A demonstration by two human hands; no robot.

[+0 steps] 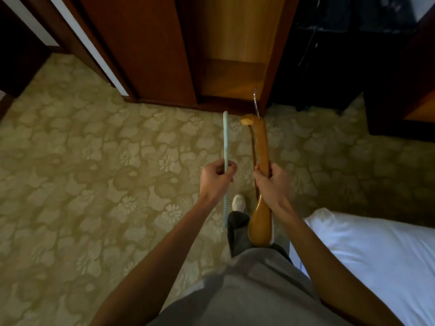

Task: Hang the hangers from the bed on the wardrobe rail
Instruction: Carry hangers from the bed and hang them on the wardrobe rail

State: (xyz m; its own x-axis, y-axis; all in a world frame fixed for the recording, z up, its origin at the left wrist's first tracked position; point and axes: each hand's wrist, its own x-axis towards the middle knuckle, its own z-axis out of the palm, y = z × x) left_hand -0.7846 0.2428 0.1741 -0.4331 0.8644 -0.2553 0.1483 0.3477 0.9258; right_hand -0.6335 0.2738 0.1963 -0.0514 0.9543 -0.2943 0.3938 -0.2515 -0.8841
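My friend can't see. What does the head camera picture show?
A person holds a hanger in each hand: the left hand grips a thin pale blue hanger, the right hand a wooden hanger. Ahead stands an open wooden wardrobe on flowery carpet, a white bed at right.

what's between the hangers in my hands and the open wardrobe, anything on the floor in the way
Nothing visible. The left hand holds the pale blue hanger and the right hand the wooden hanger. Only bare patterned carpet lies ahead to the open wardrobe. The rail itself is out of view.
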